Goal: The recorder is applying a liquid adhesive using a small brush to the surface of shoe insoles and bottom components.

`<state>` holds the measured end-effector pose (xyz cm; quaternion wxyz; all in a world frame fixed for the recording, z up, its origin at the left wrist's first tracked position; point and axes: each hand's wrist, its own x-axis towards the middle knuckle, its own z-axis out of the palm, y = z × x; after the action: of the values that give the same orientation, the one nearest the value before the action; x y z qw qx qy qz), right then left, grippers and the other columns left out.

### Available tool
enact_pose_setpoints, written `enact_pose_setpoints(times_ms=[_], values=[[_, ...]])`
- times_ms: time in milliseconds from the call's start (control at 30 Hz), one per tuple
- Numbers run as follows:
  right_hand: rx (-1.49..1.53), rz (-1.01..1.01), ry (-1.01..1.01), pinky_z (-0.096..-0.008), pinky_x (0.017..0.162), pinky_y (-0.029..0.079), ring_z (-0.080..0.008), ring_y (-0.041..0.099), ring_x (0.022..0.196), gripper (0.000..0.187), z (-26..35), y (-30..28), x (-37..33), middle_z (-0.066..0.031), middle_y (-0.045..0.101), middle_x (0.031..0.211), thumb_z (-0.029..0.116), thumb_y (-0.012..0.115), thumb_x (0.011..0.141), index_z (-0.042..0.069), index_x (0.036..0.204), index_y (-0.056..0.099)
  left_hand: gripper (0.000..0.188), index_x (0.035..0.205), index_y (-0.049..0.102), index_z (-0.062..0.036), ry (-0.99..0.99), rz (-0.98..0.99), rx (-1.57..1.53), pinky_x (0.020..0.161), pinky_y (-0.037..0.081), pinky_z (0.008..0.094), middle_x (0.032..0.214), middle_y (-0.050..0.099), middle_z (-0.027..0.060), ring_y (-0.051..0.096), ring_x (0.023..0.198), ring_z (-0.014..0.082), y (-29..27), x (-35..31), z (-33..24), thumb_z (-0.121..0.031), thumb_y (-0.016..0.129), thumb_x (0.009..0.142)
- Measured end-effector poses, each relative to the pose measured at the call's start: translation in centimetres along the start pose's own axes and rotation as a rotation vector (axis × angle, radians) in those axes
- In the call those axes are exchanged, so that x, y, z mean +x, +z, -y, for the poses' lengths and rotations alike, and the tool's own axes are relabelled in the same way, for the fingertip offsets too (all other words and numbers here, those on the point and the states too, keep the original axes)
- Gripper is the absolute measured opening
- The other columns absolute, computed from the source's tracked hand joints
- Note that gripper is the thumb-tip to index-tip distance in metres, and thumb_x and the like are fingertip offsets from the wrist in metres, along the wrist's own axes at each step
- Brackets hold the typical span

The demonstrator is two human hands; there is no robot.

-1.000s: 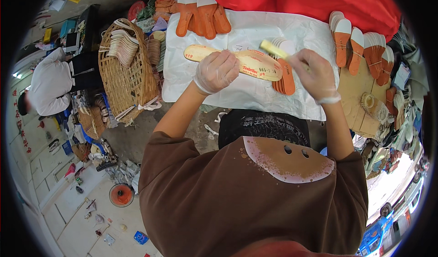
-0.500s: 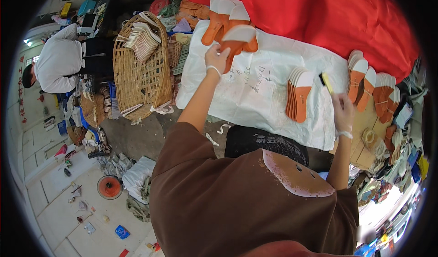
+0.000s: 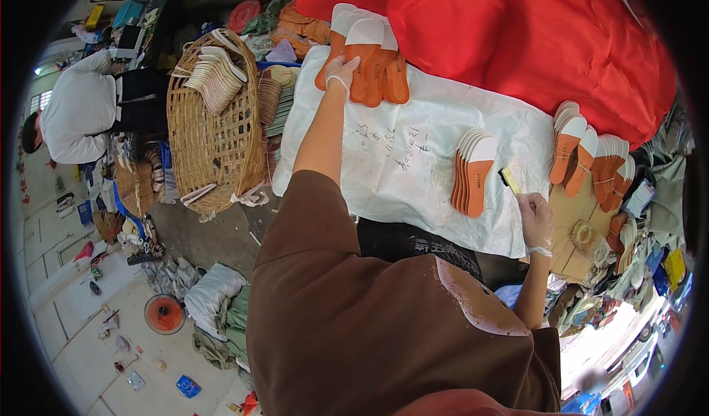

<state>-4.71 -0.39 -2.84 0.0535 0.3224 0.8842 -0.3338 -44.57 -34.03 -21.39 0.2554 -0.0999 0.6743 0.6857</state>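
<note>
My left hand [image 3: 343, 71] pinches the edge of an orange insole [image 3: 363, 54] with a white end, on top of a fanned pile of like insoles at the far side of the white sheet [image 3: 428, 121]. The fingertips are partly hidden against it. My right hand [image 3: 535, 218], at the sheet's right edge, is closed round a small brush [image 3: 509, 181] with a pale yellow handle and dark bristles. Left of the brush lies a neat, overlapping stack of orange-and-white insoles [image 3: 474, 174].
More insole piles [image 3: 572, 150] lie on the brown board [image 3: 567, 261] at the right. Red cloth [image 3: 517, 39] covers the far side. A wicker basket [image 3: 214, 121] holding pale insoles stands at the left. Beyond it, another person [image 3: 81, 109] in white bends over.
My left hand has carried the insole away from me and laid it on the far pile. My right hand with the brush stays over the sheet's right edge.
</note>
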Motion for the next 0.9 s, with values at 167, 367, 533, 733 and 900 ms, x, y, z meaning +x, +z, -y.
enact_pose_setpoints(times_ms=[167,367,533,733,900], values=[[-0.002,0.031,0.032,-0.0332,0.065,0.047,-0.0216,0.062,0.067,0.024,0.5,0.1,0.1,-0.0120,0.064,0.075,0.025,0.066,0.089,0.001,0.087,0.064,0.068,0.134,0.044,0.0119,0.098,-0.372,0.056,0.097,0.042,0.0315,0.128,0.057,0.0188,0.056,0.116,0.0245,-4.2,1.4,2.3,-0.020,0.075,0.082],[-0.049,0.029,0.068,-0.0341,0.066,0.047,-0.0227,0.063,0.070,0.025,-0.1,0.3,-0.1,-0.0122,0.065,0.077,0.026,0.066,0.088,0.001,0.087,0.064,0.062,0.129,0.050,0.0110,0.087,-0.374,0.132,0.094,0.044,0.0309,0.121,0.062,0.0157,0.058,0.113,0.0216,-2.8,2.5,2.4,-0.020,0.075,0.082],[-0.059,0.045,0.056,-0.0338,0.067,0.048,-0.0240,0.063,0.071,0.025,-0.2,0.6,-0.3,-0.0128,0.064,0.077,0.026,0.066,0.088,0.001,0.087,0.064,0.054,0.121,0.058,0.0025,0.061,-0.420,0.419,0.091,0.045,0.0332,0.114,0.065,0.0166,0.060,0.107,0.0255,-1.1,0.6,0.8,-0.025,0.077,0.079],[-0.040,0.025,0.012,-0.0336,0.068,0.048,-0.0240,0.063,0.072,0.024,-1.4,0.2,-0.7,-0.0127,0.065,0.078,0.025,0.066,0.089,0.001,0.088,0.064,0.055,0.113,0.058,-0.0088,0.097,-0.735,0.816,0.090,0.044,0.0409,0.108,0.063,0.0149,0.058,0.103,0.0313,0.8,-0.3,1.0,-0.031,0.084,0.069],[-0.058,-0.004,0.051,-0.0339,0.068,0.048,-0.0239,0.064,0.072,0.023,-2.8,-0.4,-1.8,-0.0123,0.065,0.078,0.025,0.066,0.089,0.002,0.088,0.065,0.054,0.111,0.054,-0.0115,0.190,-0.905,0.853,0.095,0.041,0.0413,0.108,0.061,0.0088,0.057,0.105,0.0285,1.5,-0.9,1.4,-0.032,0.082,0.070]])
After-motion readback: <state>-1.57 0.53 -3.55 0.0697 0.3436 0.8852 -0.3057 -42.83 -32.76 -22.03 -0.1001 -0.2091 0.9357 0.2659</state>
